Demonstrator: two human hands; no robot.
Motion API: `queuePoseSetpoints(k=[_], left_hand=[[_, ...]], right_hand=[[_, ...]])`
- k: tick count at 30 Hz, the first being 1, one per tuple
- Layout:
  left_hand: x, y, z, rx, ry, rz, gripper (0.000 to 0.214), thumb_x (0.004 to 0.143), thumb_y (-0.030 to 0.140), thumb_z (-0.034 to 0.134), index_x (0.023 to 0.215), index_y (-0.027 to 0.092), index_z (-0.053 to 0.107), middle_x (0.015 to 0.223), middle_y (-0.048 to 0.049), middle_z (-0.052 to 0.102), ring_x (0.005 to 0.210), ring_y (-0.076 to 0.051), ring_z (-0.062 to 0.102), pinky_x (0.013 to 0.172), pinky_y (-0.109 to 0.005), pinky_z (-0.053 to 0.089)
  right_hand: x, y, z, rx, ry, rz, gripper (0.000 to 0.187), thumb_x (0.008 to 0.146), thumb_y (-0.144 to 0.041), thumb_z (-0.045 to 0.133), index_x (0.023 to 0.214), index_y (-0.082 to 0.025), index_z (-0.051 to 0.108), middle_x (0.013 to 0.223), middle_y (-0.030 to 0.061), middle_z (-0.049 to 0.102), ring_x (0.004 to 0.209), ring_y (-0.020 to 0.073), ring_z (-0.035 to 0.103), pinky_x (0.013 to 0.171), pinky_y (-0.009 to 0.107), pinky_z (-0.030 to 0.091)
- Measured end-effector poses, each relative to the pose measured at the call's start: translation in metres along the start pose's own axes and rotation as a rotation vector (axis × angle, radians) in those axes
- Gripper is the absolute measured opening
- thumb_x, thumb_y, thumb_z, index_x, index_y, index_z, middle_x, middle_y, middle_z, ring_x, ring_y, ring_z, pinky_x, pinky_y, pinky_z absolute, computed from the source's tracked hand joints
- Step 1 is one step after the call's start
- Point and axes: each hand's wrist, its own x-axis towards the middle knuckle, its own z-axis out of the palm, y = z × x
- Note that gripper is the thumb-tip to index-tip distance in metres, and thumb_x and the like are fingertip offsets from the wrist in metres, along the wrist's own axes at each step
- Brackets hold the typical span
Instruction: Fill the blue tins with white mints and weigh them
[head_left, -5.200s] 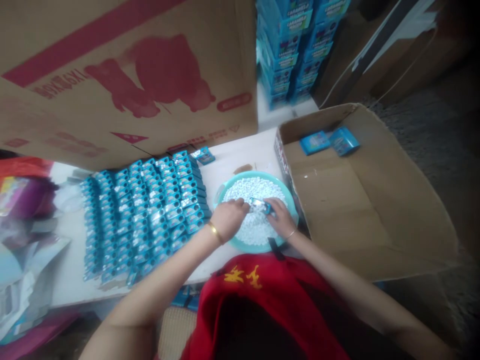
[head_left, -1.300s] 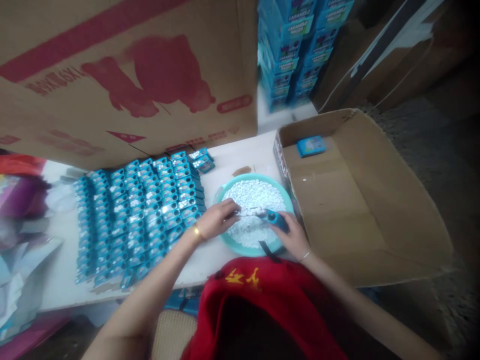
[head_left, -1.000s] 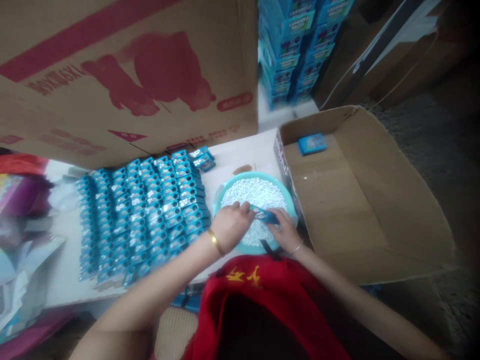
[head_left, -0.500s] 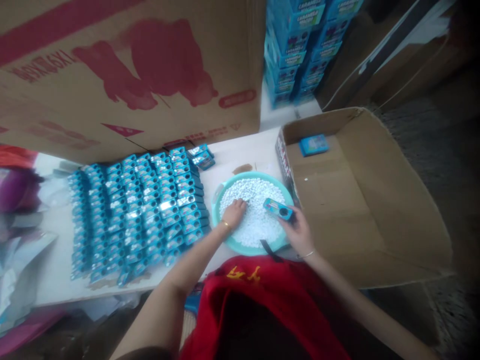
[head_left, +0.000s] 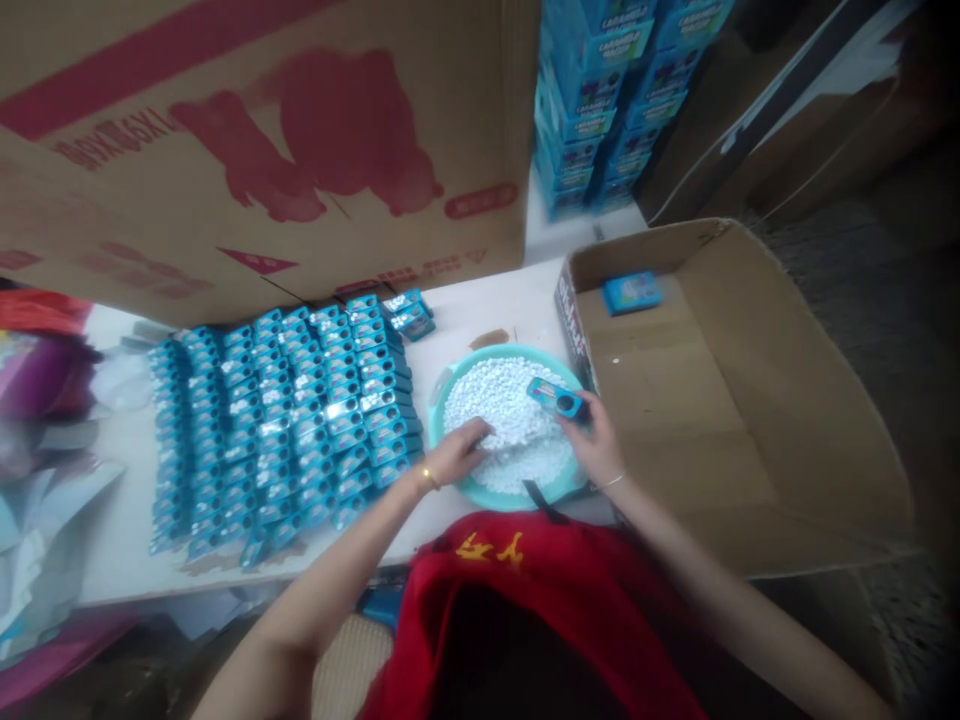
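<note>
A turquoise round basin full of small white pellets stands on the table before me. Over its left part my left hand reaches in, fingers curled together at the pellets; what lies inside them is hidden. My right hand grips one end of a small blue box above the basin's right side. This box is tilted, with a dark round spot on the face near my fingers. Left of the basin, many similar blue boxes lie in close rows.
An open cardboard carton stands right of the basin, with a flat blue box inside. Behind the rows rises a large printed carton. Stacked blue boxes stand at the back. Plastic wrapping lies at the left.
My left hand has moved slightly toward me and down within the basin, leaving a furrow in the pellets. The right hand still holds the box in nearly the same place.
</note>
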Motion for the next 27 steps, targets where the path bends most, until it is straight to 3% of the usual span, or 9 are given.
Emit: queuePoseSetpoints(k=[3,6,11,14,16,19,22,24,27], left_hand=[[-0.007,0.03,-0.033,0.088,0.011,0.049,0.023,0.088,0.022,0.046,0.11,0.015,0.049,0.1,-0.0088,0.056,0.091,-0.017,0.053,0.084,-0.031,0.046],[0.0,0.06,-0.053,0.27,-0.053,0.017,0.021,0.088,0.019,0.044,0.108,0.014,0.05,0.1,-0.0092,0.055,0.091,-0.017,0.055,0.083,-0.031,0.047],[0.02,0.113,-0.053,0.69,-0.198,-0.159,0.031,0.087,0.009,0.041,0.117,0.014,0.047,0.097,-0.0094,0.057,0.088,-0.021,0.058,0.071,-0.031,0.05],[0.027,0.141,-0.048,0.863,-0.237,-0.18,0.028,0.089,0.009,0.037,0.114,0.013,0.05,0.094,-0.0104,0.057,0.087,-0.023,0.058,0.065,-0.032,0.05],[0.027,0.149,-0.048,0.896,-0.253,-0.163,0.024,0.091,0.011,0.035,0.105,0.012,0.054,0.093,-0.0106,0.057,0.085,-0.024,0.058,0.065,-0.033,0.05],[0.026,0.129,-0.055,0.855,-0.181,-0.143,0.021,0.091,0.011,0.037,0.102,0.015,0.055,0.094,-0.0086,0.056,0.087,-0.022,0.056,0.068,-0.032,0.049],[0.029,0.076,-0.053,0.792,-0.042,-0.205,0.023,0.09,0.011,0.039,0.109,0.016,0.052,0.101,-0.0081,0.055,0.092,-0.02,0.054,0.075,-0.031,0.048],[0.035,0.035,-0.04,0.772,-0.01,-0.271,0.026,0.09,0.011,0.037,0.111,0.015,0.051,0.104,-0.0093,0.054,0.094,-0.02,0.053,0.08,-0.033,0.047],[0.045,-0.012,-0.002,0.741,-0.05,-0.295,0.027,0.091,0.01,0.035,0.111,0.014,0.053,0.105,-0.0109,0.055,0.095,-0.021,0.051,0.084,-0.037,0.046]], right_hand=[[-0.002,-0.001,0.004,-0.094,-0.075,-0.12,0.034,0.082,-0.025,0.053,0.115,-0.021,0.053,0.113,0.0102,0.058,0.109,0.0263,0.054,0.097,0.046,0.044],[-0.008,-0.002,0.011,-0.132,-0.156,-0.206,0.039,0.078,-0.015,0.048,0.116,-0.022,0.053,0.116,0.0101,0.057,0.113,0.026,0.053,0.1,0.048,0.043],[-0.018,-0.003,0.02,-0.164,-0.196,-0.299,0.043,0.078,-0.011,0.045,0.119,-0.023,0.05,0.118,0.0093,0.057,0.116,0.0252,0.051,0.103,0.05,0.041],[-0.019,-0.001,0.022,-0.154,-0.192,-0.312,0.041,0.079,-0.011,0.045,0.119,-0.022,0.05,0.117,0.0097,0.057,0.115,0.0252,0.051,0.103,0.051,0.04],[-0.019,0.002,0.021,-0.148,-0.19,-0.295,0.04,0.08,-0.012,0.046,0.119,-0.022,0.05,0.117,0.0102,0.057,0.115,0.0253,0.051,0.101,0.051,0.042],[-0.017,0.005,0.017,-0.147,-0.169,-0.245,0.04,0.079,-0.013,0.046,0.118,-0.022,0.051,0.117,0.0105,0.057,0.114,0.0256,0.052,0.1,0.049,0.043],[-0.012,0.007,0.01,-0.138,-0.126,-0.2,0.038,0.079,-0.015,0.047,0.117,-0.021,0.052,0.116,0.0108,0.057,0.112,0.0259,0.053,0.099,0.048,0.044],[-0.008,0.006,0.007,-0.128,-0.099,-0.175,0.036,0.081,-0.019,0.048,0.116,-0.021,0.052,0.114,0.011,0.058,0.11,0.0259,0.054,0.097,0.047,0.045],[-0.002,0.005,0.004,-0.13,-0.078,-0.142,0.033,0.083,-0.025,0.051,0.115,-0.021,0.052,0.112,0.0107,0.059,0.107,0.0259,0.056,0.094,0.045,0.046]])
